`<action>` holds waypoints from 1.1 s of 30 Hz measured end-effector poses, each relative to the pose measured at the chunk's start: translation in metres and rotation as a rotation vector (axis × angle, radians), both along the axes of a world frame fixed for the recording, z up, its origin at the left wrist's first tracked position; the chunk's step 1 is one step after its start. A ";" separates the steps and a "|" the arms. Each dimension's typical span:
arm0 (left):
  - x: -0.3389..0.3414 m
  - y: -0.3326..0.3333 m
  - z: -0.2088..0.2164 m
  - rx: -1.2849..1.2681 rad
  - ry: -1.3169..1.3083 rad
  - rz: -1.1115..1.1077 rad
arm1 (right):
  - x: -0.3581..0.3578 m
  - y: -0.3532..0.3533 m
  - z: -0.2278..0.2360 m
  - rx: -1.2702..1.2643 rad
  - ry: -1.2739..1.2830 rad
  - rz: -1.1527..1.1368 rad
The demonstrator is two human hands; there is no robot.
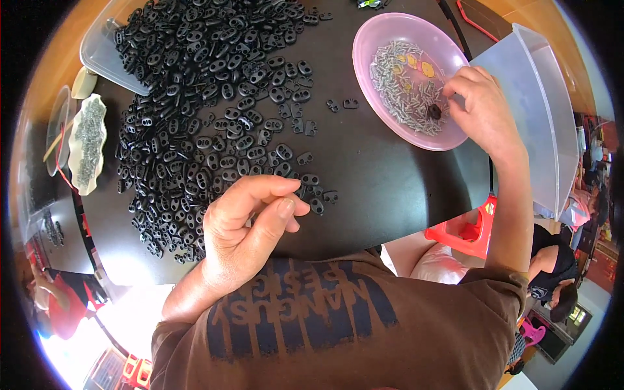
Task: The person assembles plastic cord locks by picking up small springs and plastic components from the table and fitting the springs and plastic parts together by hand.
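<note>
My left hand (253, 218) is curled over the near edge of a heap of black two-hole cord locks (195, 78). Its thumb and fingers are drawn together; whether a part sits between them, I cannot make out. At the right, my right hand (480, 107) reaches over the rim of a pink bowl (365, 65), fingers bent down and closed. Many small metal springs (396, 81) lie in that bowl, with a dark round piece (434, 112) near my fingertips. What my right fingertips hold is hidden.
A clear plastic bin (104, 49) stands at the far left, and a large translucent bin (539, 97) at the right. A wavy white dish (88, 143) holds small clear or silvery parts. Below the table's right edge is a red stool (465, 237). Other people appear at both sides.
</note>
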State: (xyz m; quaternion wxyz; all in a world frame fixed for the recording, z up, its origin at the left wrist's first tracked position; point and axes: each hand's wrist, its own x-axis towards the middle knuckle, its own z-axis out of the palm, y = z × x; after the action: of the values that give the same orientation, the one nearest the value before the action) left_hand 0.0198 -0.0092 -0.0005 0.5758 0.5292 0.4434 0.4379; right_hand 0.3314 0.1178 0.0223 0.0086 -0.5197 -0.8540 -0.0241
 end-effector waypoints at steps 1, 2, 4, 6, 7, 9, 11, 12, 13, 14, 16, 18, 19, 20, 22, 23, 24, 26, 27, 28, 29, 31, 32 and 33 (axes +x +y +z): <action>0.000 0.000 -0.001 0.000 0.005 0.000 | 0.001 0.000 0.000 -0.010 0.048 0.011; 0.000 0.000 -0.001 -0.002 0.006 0.000 | 0.001 0.000 0.001 -0.020 0.096 0.020; 0.000 0.000 -0.001 -0.006 0.023 -0.004 | -0.001 -0.003 0.008 -0.074 0.127 0.005; 0.001 0.000 -0.001 -0.006 0.028 0.001 | -0.004 -0.005 0.010 -0.127 0.160 -0.009; 0.001 0.000 -0.001 -0.004 0.031 0.001 | -0.004 -0.007 0.010 -0.141 0.193 0.021; 0.002 -0.001 0.000 -0.008 0.030 -0.002 | -0.007 -0.011 0.010 -0.152 0.227 0.052; 0.001 0.001 -0.002 -0.024 0.029 -0.004 | -0.013 -0.010 0.008 -0.198 0.230 0.077; 0.001 0.002 -0.003 -0.032 0.035 -0.005 | -0.013 -0.008 0.006 -0.203 0.231 0.077; 0.001 0.001 -0.003 -0.032 0.041 -0.007 | -0.012 -0.009 0.007 -0.191 0.243 0.081; 0.002 0.001 -0.002 -0.030 0.043 -0.006 | -0.011 -0.010 0.007 -0.180 0.256 0.085; 0.002 0.000 -0.001 -0.032 0.062 -0.001 | -0.012 -0.012 0.004 -0.165 0.266 0.093; 0.002 0.000 -0.002 -0.033 0.059 -0.003 | -0.014 -0.012 0.002 -0.153 0.276 0.100; 0.003 0.000 -0.002 -0.034 0.053 -0.008 | -0.015 -0.011 0.002 -0.161 0.284 0.085; 0.003 0.000 -0.001 -0.035 0.053 -0.010 | -0.015 -0.010 0.002 -0.169 0.291 0.071; 0.003 0.001 -0.001 -0.042 0.055 -0.007 | -0.015 -0.008 0.003 -0.203 0.291 0.052; 0.003 0.001 -0.001 -0.042 0.056 -0.005 | -0.015 -0.007 0.003 -0.235 0.290 0.034; 0.003 0.001 -0.001 -0.041 0.054 -0.004 | -0.014 -0.007 0.002 -0.236 0.290 0.035; 0.003 0.002 -0.001 -0.042 0.052 -0.003 | -0.012 -0.008 -0.002 -0.257 0.332 0.000; 0.003 0.002 -0.002 -0.040 0.054 -0.008 | -0.011 -0.009 -0.002 -0.258 0.332 0.000; 0.003 0.002 -0.002 -0.037 0.057 -0.013 | -0.010 -0.010 -0.002 -0.287 0.383 -0.062; 0.003 0.002 -0.002 -0.039 0.057 -0.014 | -0.009 -0.012 -0.001 -0.315 0.435 -0.126; 0.003 0.002 -0.002 -0.038 0.056 -0.015 | -0.009 -0.012 -0.001 -0.286 0.421 -0.073; 0.004 0.002 -0.002 -0.039 0.057 -0.015 | -0.008 -0.013 0.000 -0.255 0.407 -0.018; 0.004 0.002 -0.002 -0.035 0.055 -0.015 | -0.007 -0.013 0.001 -0.255 0.407 -0.018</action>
State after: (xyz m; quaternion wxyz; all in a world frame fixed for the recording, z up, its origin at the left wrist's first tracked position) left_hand 0.0237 -0.0070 -0.0028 0.5760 0.5343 0.4627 0.4108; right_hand 0.3240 0.1044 0.0229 0.1145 -0.5184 -0.8261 0.1891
